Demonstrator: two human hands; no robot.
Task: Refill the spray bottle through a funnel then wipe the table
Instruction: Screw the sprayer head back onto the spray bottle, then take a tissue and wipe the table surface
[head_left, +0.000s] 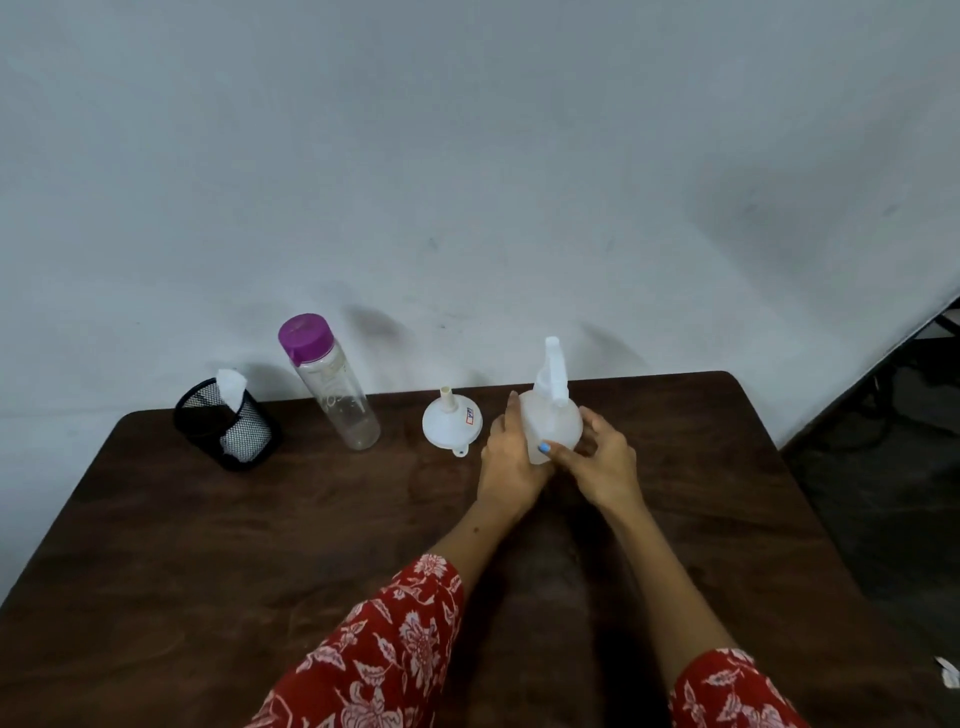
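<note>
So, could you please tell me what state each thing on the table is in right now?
spray bottle: upright, spray head on, gripped by both hands
left hand: grips the bottle
right hand: grips the bottle
funnel: upside down, spout up
water bottle: upright, purple cap on
mesh cup: holds white tissue

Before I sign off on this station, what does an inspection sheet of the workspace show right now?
Surface: dark wooden table, bare in front.
Job's things: spray bottle upright, head on; funnel upside down beside it; capped water bottle; mesh holder with white wipes.
Clutter: white scrap at right edge.
Grips: left hand and right hand both hold the spray bottle.
Cables: dark cords on floor, right.
Surroundings: plain pale wall.
</note>
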